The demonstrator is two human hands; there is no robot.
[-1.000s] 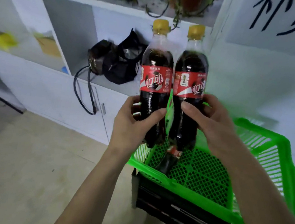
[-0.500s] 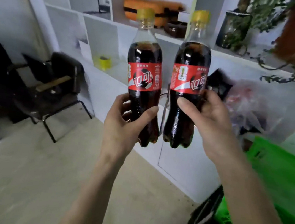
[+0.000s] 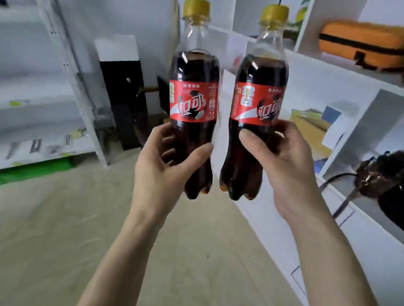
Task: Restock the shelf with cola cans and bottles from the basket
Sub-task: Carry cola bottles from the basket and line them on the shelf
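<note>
Shelving (image 3: 61,64) of pale metal stands at the far left, its lower tiers carrying blurred packets too smeared to name. Right of it, against the wall, stands a dark boxy object (image 3: 123,97) with a white top. Right of that again comes the left hand (image 3: 165,171), its fingers and thumb curled round the lower half of the left cola bottle (image 3: 192,106), which is upright, with a yellow cap, a red label and dark drink up to its shoulder. Just right of that bottle, close beside it but apart, is the right cola bottle (image 3: 254,108), also upright and yellow-capped, leaning very slightly. The right hand (image 3: 287,173) grips it below the label, thumb across the front and fingers wrapped behind. Both bottles are held in the air above the beige floor (image 3: 33,234), in front of the shelves. Right of the right bottle runs a white cubby shelf (image 3: 332,74). On its upper level lies an orange case (image 3: 377,46) with a black zip band, and in a lower cubby, at the far right edge, sits a black bag (image 3: 400,187) with a strap hanging out over the shelf front.
</note>
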